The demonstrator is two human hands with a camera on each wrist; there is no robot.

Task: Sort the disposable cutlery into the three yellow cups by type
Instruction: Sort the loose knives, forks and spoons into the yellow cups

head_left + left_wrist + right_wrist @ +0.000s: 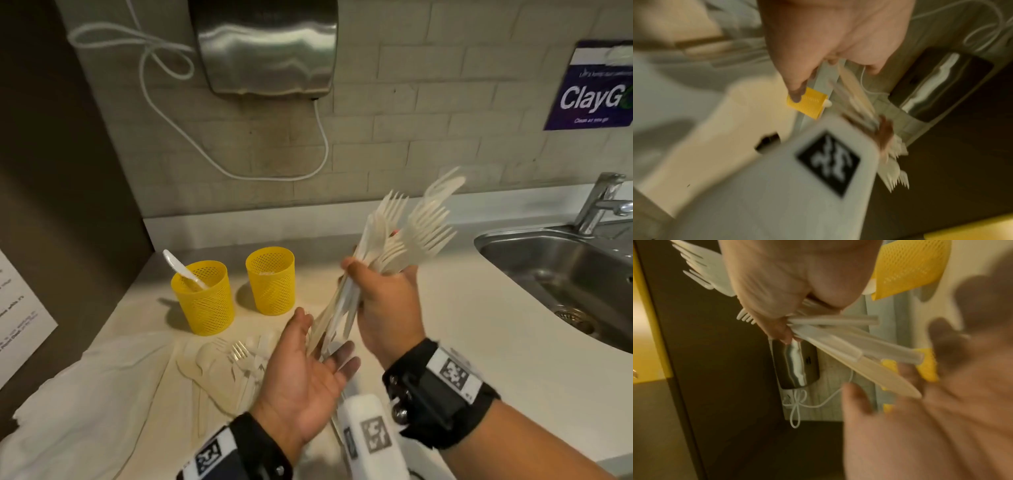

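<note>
bench [479,325]: pale, sink [561,270] at right | wall: we see a dryer [267,44] | right hand [387,301] grips forks [407,236] | left hand [308,373] spread, seemingly brushing their handles

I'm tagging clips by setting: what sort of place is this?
Probably a shared pantry or canteen wash area: a steel sink with tap set in the counter, a metal hand dryer on the tiled wall, and a "ClayGo" clean-up poster.
</note>
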